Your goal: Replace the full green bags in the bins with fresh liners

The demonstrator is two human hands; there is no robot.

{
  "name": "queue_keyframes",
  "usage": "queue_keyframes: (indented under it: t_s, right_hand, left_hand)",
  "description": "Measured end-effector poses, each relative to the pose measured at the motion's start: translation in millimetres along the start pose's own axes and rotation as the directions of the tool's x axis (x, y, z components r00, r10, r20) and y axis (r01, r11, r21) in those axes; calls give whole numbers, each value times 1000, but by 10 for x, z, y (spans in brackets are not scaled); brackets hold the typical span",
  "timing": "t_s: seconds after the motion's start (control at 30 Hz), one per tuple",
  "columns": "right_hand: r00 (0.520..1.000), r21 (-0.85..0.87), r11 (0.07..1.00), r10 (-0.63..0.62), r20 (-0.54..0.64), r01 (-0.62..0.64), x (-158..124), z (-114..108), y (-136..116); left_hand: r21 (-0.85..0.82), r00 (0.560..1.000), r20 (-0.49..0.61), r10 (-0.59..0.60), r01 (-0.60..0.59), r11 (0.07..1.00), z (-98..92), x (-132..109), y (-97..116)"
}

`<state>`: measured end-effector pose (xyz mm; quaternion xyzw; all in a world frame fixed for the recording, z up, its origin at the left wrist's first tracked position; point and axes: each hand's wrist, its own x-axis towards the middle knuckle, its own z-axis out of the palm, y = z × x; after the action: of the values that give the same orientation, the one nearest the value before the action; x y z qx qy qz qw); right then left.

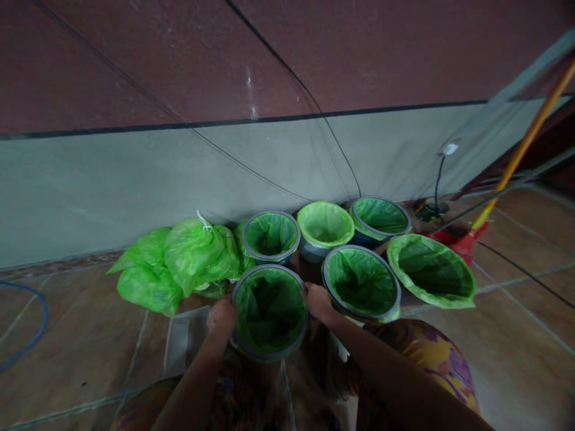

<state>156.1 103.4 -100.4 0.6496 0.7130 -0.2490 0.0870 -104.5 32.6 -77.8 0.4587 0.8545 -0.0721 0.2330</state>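
Observation:
Between my two hands is a round trash bin (269,353) with a grey rim and a green plastic liner inside. My left hand (222,317) is closed on the left side of its rim. On the opposite side my right hand (318,301) grips the rim too. The bin's lower body is hidden from this angle. Just right of my right hand stands another lined bin (362,281) with a grey rim. Behind the held one is a similar bin (272,233), and a pale bin (326,224) with its liner folded over the edge.
Tied green bags (197,251) lie against the wall at left. A clear plastic container (182,338) sits by my left forearm. Two more lined bins (381,215) stand at right, near a red broom (467,242) with a yellow handle. Cables run along the wall; a blue hose (44,317) curves at far left.

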Motion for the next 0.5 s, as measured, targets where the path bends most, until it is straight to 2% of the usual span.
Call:
queue_keyframes:
  t_s: [0.37, 0.5]
  right_hand:
    - [1000, 4, 1000, -1, 22, 0, 70, 48, 23]
    - [996, 14, 1000, -8, 86, 6, 107, 7, 6]
  left_hand:
    - [-43, 1000, 26, -16, 17, 999, 115, 31, -41]
    - [-111, 1000, 18, -3, 5, 994, 92, 34, -39]
